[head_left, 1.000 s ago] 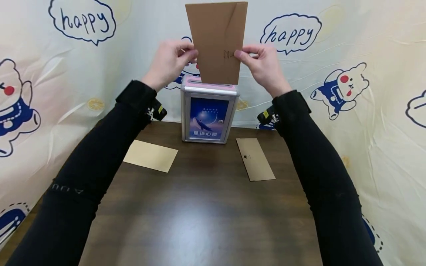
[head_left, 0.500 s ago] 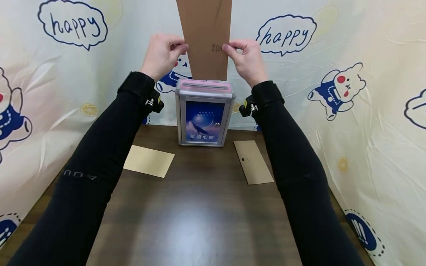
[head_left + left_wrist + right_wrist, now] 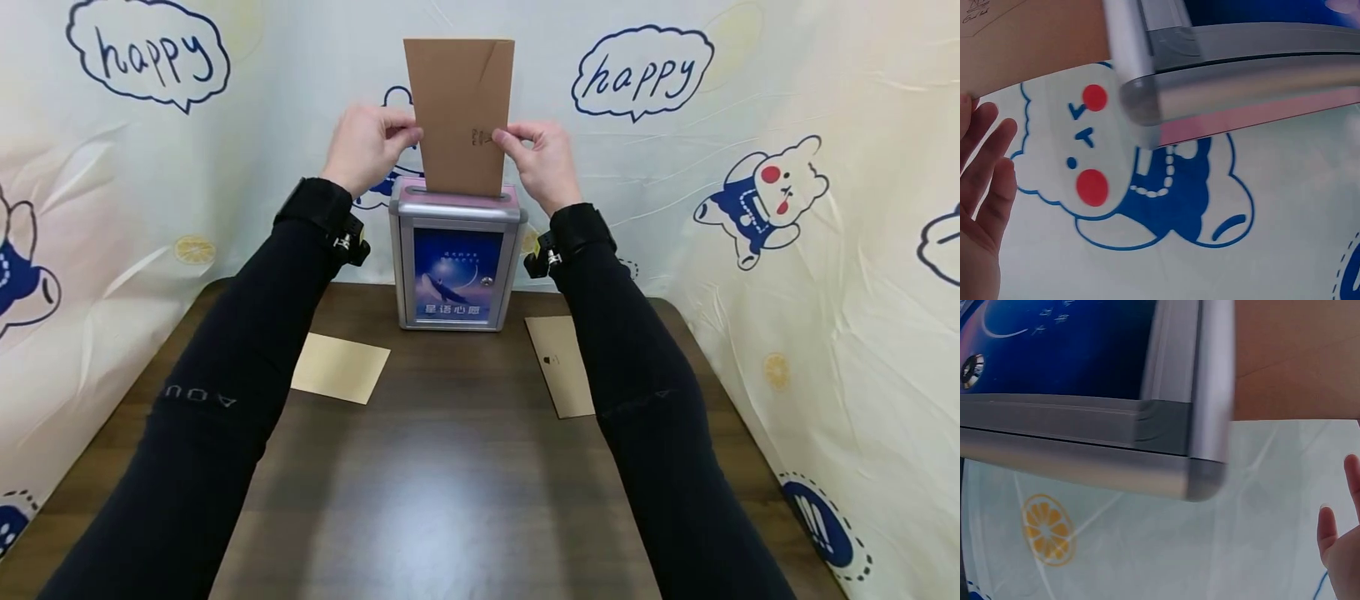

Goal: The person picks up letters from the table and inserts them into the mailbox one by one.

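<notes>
A brown kraft-paper envelope (image 3: 461,104) with small dark writing is held upright over a silver-framed slot box (image 3: 457,275). The box has a pink top, a blue front panel and a round lock. The envelope's lower edge meets the slot in the top; how deep it sits is hard to tell. My left hand (image 3: 371,146) pinches the envelope's left edge, while my right hand (image 3: 542,162) pinches its right edge between thumb and fingers. In the left wrist view, fingers (image 3: 988,194) show beside the envelope (image 3: 1054,56). The right wrist view catches only part of the right hand (image 3: 1344,550).
Two more envelopes lie on the dark wooden table (image 3: 435,492): a pale tan one (image 3: 341,368) left of the box and another (image 3: 558,367) on the right, partly behind the right sleeve. A printed cloth (image 3: 660,183) hangs behind and at the sides.
Both hands first shifted left with the envelope, lifting it slightly, then lowered it to the slot. The head view has shifted a little. The box and the two lying envelopes stay put.
</notes>
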The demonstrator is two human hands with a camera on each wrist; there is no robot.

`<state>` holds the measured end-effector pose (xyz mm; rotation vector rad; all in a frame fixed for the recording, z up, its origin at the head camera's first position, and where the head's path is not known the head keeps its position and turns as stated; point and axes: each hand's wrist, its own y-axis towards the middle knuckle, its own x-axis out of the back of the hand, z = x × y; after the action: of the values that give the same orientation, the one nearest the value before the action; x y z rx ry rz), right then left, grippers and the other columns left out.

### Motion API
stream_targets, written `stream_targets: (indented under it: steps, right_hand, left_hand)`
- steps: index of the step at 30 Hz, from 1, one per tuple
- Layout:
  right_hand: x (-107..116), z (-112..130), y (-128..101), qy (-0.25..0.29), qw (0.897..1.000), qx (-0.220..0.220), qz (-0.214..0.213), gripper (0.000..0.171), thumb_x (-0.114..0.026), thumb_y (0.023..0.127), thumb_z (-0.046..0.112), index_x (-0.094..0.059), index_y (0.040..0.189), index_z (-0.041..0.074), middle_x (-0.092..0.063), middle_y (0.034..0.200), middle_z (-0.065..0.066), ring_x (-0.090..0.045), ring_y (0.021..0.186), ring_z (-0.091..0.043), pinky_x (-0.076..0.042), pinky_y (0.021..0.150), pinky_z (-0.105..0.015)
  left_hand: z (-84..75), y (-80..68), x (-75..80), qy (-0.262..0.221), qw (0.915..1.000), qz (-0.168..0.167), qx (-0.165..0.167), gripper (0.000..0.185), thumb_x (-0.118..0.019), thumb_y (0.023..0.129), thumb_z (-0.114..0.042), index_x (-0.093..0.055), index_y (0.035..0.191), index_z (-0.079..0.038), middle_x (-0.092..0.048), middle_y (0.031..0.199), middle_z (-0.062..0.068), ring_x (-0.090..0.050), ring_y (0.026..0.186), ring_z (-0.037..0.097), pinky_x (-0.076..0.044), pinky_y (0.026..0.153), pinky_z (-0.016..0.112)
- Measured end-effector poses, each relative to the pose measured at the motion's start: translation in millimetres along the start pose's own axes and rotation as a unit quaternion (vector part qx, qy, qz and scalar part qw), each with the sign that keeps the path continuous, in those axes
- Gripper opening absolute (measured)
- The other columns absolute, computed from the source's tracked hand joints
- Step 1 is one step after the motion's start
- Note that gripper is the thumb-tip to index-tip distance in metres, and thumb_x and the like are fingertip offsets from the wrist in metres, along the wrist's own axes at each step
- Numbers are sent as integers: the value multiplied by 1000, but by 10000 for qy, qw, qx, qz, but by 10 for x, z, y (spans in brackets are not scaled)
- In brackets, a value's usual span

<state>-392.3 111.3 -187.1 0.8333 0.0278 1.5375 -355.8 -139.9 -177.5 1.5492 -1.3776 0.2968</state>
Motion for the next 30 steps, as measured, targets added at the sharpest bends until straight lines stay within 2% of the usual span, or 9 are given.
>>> stream_targets:
  steps: [5,11,16,21,25,30]
  right_hand:
    - [-113,-126,-25,48,9999,23,113,25,-69,96,25,-78,109,6,-73,110,-7,-59,108,-10,-43,98,-22]
    - [-234,-256,-103,-339,9987,-127,357,29,-67,98,28,-76,117,7,-70,124,-9,-55,121,-15,-40,105,-24]
    - [-332,-379,-179,-617,9980,46,125,24,-68,98,25,-78,109,7,-71,117,-9,-53,119,-20,-37,105,-28]
    - [-440,-483,-201,-433,9987,211,-161,20,-70,95,18,-79,101,2,-76,112,-13,-60,115,-22,-41,103,-26]
    - [-467,-494,-200,-368,9992,-81,-142,23,-70,96,21,-79,103,1,-71,127,-10,-59,127,-20,-41,108,-23]
    - [-446,-492,-207,-150,9977,-638,150,25,-69,97,23,-78,110,3,-57,149,-4,-48,143,-16,-39,115,-20]
  left_hand:
    - [129,-61,-104,-59,9999,99,45,29,-59,103,-25,-74,121,-9,-71,123,12,-63,112,26,-48,97,39]
    - [274,-135,-213,17,9991,363,220,32,-58,103,-26,-71,126,-8,-67,130,14,-61,122,31,-47,100,46]
    - [335,-171,-307,99,9979,561,323,32,-57,104,-28,-71,126,-10,-66,134,12,-60,125,29,-48,104,46]
    - [373,-216,-390,73,9974,627,348,31,-58,103,-28,-72,124,-10,-65,136,12,-58,130,29,-46,110,47]
    - [399,-213,-404,33,9972,648,374,33,-57,104,-28,-71,126,-9,-63,138,13,-55,134,30,-43,113,48]
    - [403,-202,-437,8,9961,734,485,33,-57,104,-28,-70,127,-9,-61,140,12,-53,134,30,-41,115,48]
